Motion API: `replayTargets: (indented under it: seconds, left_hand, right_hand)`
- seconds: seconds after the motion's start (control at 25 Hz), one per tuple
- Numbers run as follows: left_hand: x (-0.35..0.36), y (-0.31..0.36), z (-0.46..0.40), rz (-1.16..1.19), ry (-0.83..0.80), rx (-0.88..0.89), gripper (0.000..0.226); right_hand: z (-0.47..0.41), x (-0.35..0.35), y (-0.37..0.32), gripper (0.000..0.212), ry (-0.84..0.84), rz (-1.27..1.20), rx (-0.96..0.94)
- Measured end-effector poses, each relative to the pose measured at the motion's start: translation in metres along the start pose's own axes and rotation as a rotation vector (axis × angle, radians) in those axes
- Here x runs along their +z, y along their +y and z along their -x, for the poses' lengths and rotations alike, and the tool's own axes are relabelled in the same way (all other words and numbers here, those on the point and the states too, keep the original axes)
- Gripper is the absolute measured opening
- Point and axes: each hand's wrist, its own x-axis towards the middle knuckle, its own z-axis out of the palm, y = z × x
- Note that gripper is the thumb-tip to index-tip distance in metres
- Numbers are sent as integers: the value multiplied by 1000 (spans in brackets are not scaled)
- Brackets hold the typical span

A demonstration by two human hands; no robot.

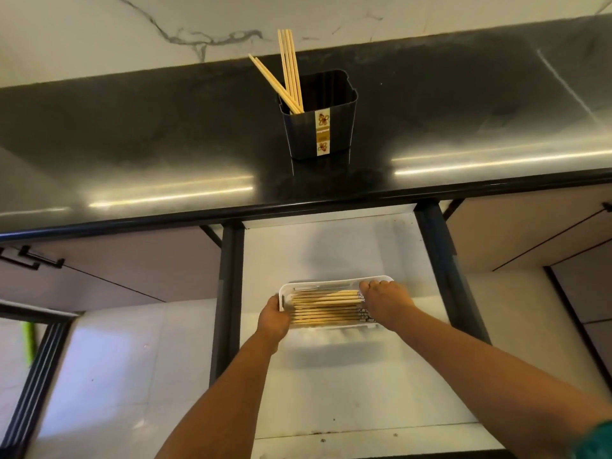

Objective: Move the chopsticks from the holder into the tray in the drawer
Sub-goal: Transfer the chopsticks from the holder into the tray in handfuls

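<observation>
A black rectangular holder [319, 122] with a floral label stands on the dark countertop and holds several pale wooden chopsticks [289, 72] that lean to its left corner. Below, in the open white drawer [331, 246], a white tray [314, 285] holds several chopsticks [326, 308] lying side by side. My left hand [273, 318] grips the tray's left end. My right hand [385, 304] lies over the tray's right end, covering the chopsticks' patterned ends; what its fingers do underneath is hidden.
The glossy black countertop [165, 144] runs across the view with a marble wall behind it. Dark drawer rails [228, 293] flank the drawer. Closed cabinet fronts with black handles [31, 258] sit to either side.
</observation>
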Motion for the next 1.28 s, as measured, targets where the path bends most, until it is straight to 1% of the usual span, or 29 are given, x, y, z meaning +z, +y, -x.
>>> replayTargets:
  seconds: [0.12, 0.24, 0.32, 0.44, 0.6, 0.72, 0.84, 1.0, 1.12, 1.2, 1.28]
  left_hand:
    - [4, -6, -6, -2, 11, -7, 25]
    - [5, -11, -8, -1, 21, -12, 21]
    - [5, -11, -10, 8, 24, -12, 21]
    - [5, -11, -10, 18, 36, -27, 19]
    - [5, -11, -8, 24, 27, -19, 20]
    - [5, -10, -8, 26, 33, -12, 20]
    - [4, -10, -6, 43, 33, -8, 20]
    - [4, -11, -6, 72, 28, -18, 20]
    - [3, -10, -7, 70, 33, -17, 20]
    - [3, -11, -6, 69, 34, -17, 20]
    - [2, -10, -5, 64, 34, -12, 20]
  right_hand:
    - [-9, 2, 0, 31, -1, 59, -30]
    - [-14, 6, -3, 37, -13, 88, -11]
    - [-14, 8, -6, 42, 10, 97, -19]
    - [-11, 10, -6, 45, 55, 35, -23]
    - [-5, 9, -13, 38, 97, -127, 16]
    - [-5, 7, -20, 36, 64, -122, 18]
    - [-7, 3, -15, 35, 88, -164, 68]
    - [-6, 4, -22, 35, 142, -180, -14]
    - [-8, 5, -28, 40, 104, -223, -13]
    - [-10, 9, -28, 39, 60, -247, 1]
    - [-10, 12, -28, 39, 16, -346, 54]
